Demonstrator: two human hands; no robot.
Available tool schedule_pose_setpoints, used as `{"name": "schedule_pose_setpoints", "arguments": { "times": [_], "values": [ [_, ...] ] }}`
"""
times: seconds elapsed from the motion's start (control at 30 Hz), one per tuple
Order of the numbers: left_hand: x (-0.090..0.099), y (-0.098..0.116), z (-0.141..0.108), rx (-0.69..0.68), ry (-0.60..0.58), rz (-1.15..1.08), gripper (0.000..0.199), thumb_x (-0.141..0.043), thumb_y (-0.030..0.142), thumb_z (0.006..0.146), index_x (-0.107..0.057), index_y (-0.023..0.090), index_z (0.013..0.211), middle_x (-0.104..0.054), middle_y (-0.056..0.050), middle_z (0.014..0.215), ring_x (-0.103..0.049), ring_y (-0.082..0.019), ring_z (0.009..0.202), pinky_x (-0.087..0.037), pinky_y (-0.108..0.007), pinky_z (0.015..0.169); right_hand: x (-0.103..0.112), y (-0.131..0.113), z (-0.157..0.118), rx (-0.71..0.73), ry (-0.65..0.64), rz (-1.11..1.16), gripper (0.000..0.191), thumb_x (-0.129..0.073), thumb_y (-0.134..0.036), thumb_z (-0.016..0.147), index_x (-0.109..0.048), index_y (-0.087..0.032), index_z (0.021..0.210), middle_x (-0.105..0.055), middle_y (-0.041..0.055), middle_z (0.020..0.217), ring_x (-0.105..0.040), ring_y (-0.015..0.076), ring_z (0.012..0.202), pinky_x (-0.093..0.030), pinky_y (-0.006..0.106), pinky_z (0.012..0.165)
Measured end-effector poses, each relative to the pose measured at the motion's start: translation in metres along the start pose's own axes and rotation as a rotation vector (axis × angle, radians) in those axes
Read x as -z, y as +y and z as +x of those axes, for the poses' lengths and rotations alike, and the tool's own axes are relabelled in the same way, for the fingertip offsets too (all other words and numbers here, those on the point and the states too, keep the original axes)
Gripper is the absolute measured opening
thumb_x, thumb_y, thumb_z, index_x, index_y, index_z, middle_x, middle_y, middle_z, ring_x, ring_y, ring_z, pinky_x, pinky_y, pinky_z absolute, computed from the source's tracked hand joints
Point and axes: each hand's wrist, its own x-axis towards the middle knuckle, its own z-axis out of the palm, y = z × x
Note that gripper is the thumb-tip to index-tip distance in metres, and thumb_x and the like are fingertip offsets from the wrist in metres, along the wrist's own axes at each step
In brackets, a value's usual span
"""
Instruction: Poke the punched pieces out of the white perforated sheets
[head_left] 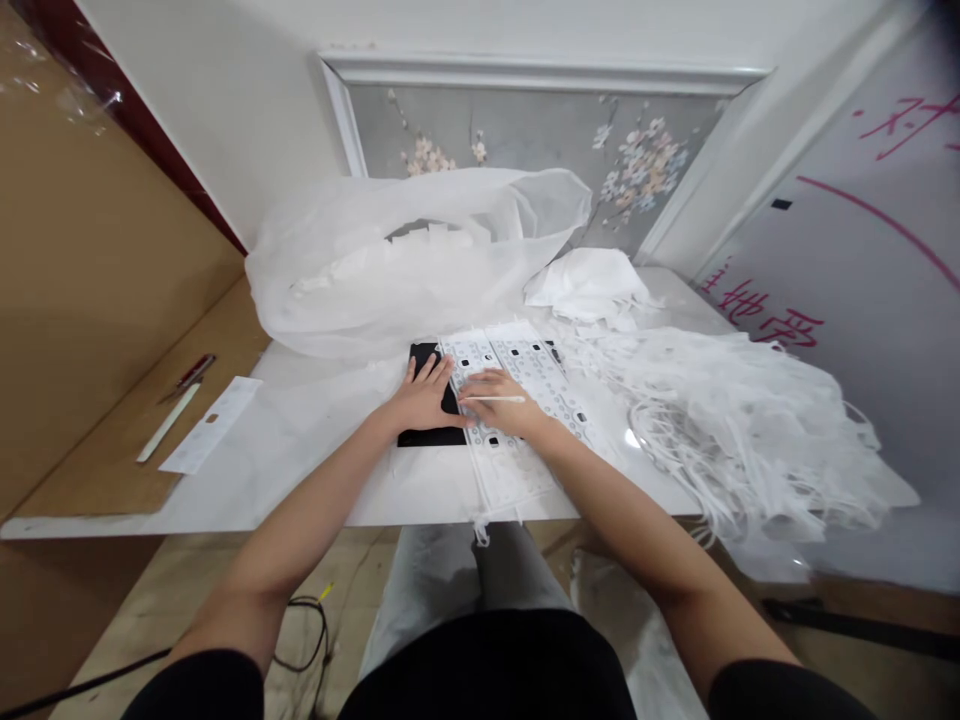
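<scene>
My left hand [424,396] lies flat with its fingers spread, partly over a black board [435,437] and reaching the edge of a white printed sheet [546,380]. My right hand [504,402] rests on that sheet with its fingers curled around a thin white stick [501,399], whose exact kind I cannot make out. Small circles and black squares mark the sheet, which overlaps the board. Near the table's front edge, a thin white drawstring [481,530] hangs down below the sheet.
A big translucent white bag [337,250] stands behind the board. To the right lies a heap of white mesh bags with cords [757,430]. On the left are a utility knife [196,371], a white strip [169,424] and a white card [211,425]. A framed floral picture [525,130] stands behind.
</scene>
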Motion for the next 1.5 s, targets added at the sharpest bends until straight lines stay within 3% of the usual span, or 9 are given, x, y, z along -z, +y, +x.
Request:
{"name": "schedule_pose_setpoints", "arguments": {
  "times": [0.1, 0.3, 0.47, 0.6, 0.87, 1.0, 1.23, 1.4, 1.5],
  "values": [
    [-0.001, 0.001, 0.000, 0.001, 0.000, 0.017, 0.120, -0.043, 0.086, 0.077, 0.001, 0.013, 0.162, -0.001, -0.010, 0.168, 0.007, -0.034, 0.155, 0.013, -0.058, 0.122, 0.001, 0.004, -0.002, 0.015, 0.031, 0.016, 0.020, -0.057, -0.035, 0.099, -0.074, -0.026, 0.099, -0.077, 0.0011, 0.108, -0.062, 0.0211, 0.118, -0.040, 0.040, 0.106],
    [-0.001, 0.001, -0.004, -0.003, 0.028, 0.019, 0.123, -0.044, 0.088, 0.076, 0.000, 0.012, 0.162, -0.005, -0.013, 0.168, 0.004, -0.038, 0.155, 0.011, -0.062, 0.121, 0.006, -0.006, -0.004, 0.131, -0.038, -0.145, 0.018, -0.059, -0.023, 0.095, -0.071, -0.024, 0.108, -0.076, 0.0039, 0.107, -0.058, 0.0233, 0.120, -0.028, 0.050, 0.116],
    [0.003, 0.003, -0.011, -0.057, 0.018, -0.002, 0.110, -0.039, 0.086, 0.082, -0.014, 0.016, 0.162, -0.012, -0.011, 0.168, -0.001, -0.037, 0.155, 0.007, -0.062, 0.122, 0.009, -0.013, -0.001, 0.151, -0.091, -0.189, 0.015, -0.057, -0.024, 0.095, -0.069, -0.020, 0.104, -0.075, 0.0082, 0.098, -0.063, 0.0220, 0.105, -0.033, 0.047, 0.113],
    [0.003, 0.008, -0.013, -0.018, 0.013, -0.009, 0.105, -0.042, 0.082, 0.084, -0.014, 0.018, 0.162, -0.011, -0.010, 0.168, -0.004, -0.037, 0.155, 0.004, -0.065, 0.121, 0.009, -0.015, 0.000, 0.185, -0.078, -0.233, 0.017, -0.053, -0.024, 0.097, -0.068, -0.018, 0.103, -0.074, 0.0107, 0.098, -0.063, 0.0224, 0.104, -0.037, 0.046, 0.110],
    [0.009, 0.017, -0.014, 0.036, -0.057, -0.008, 0.110, -0.039, 0.084, 0.082, -0.005, 0.017, 0.162, -0.003, -0.014, 0.168, 0.002, -0.041, 0.154, 0.006, -0.072, 0.116, 0.010, -0.011, -0.001, 0.118, -0.047, -0.186, 0.025, -0.054, -0.013, 0.090, -0.067, -0.019, 0.111, -0.074, 0.0085, 0.106, -0.061, 0.0225, 0.113, -0.028, 0.050, 0.117],
    [0.010, 0.019, -0.015, 0.047, -0.070, -0.018, 0.111, -0.039, 0.086, 0.081, -0.005, 0.019, 0.162, -0.003, -0.014, 0.168, 0.005, -0.044, 0.153, 0.007, -0.073, 0.115, 0.007, -0.007, -0.002, 0.052, 0.011, -0.158, 0.026, -0.052, -0.012, 0.093, -0.068, -0.022, 0.111, -0.076, 0.0041, 0.100, -0.063, 0.0202, 0.110, -0.023, 0.051, 0.120],
    [0.011, 0.021, -0.014, 0.051, -0.086, -0.045, 0.115, -0.038, 0.089, 0.078, -0.005, 0.018, 0.162, 0.000, -0.013, 0.167, 0.006, -0.044, 0.153, 0.011, -0.074, 0.113, 0.001, -0.005, 0.001, -0.125, 0.137, 0.081, 0.026, -0.046, -0.020, 0.101, -0.071, -0.023, 0.098, -0.078, 0.0006, 0.101, -0.070, 0.0174, 0.098, -0.032, 0.048, 0.116],
    [0.008, 0.016, -0.015, 0.028, -0.061, -0.050, 0.116, -0.037, 0.090, 0.078, -0.004, 0.017, 0.162, -0.001, -0.013, 0.168, 0.007, -0.042, 0.154, 0.014, -0.071, 0.114, 0.007, 0.000, 0.003, -0.244, 0.061, 0.433, 0.022, -0.055, -0.031, 0.098, -0.074, -0.021, 0.097, -0.078, 0.0053, 0.101, -0.072, 0.0196, 0.095, -0.053, 0.040, 0.095],
    [0.005, 0.011, -0.015, -0.011, -0.056, -0.065, 0.114, -0.036, 0.088, 0.080, -0.003, 0.016, 0.162, 0.000, -0.013, 0.168, 0.008, -0.040, 0.154, 0.014, -0.069, 0.116, 0.009, 0.002, 0.001, -0.277, 0.065, 0.521, 0.022, -0.061, -0.035, 0.094, -0.076, -0.020, 0.099, -0.077, 0.0074, 0.103, -0.072, 0.0215, 0.100, -0.057, 0.037, 0.090]
  ]
}}
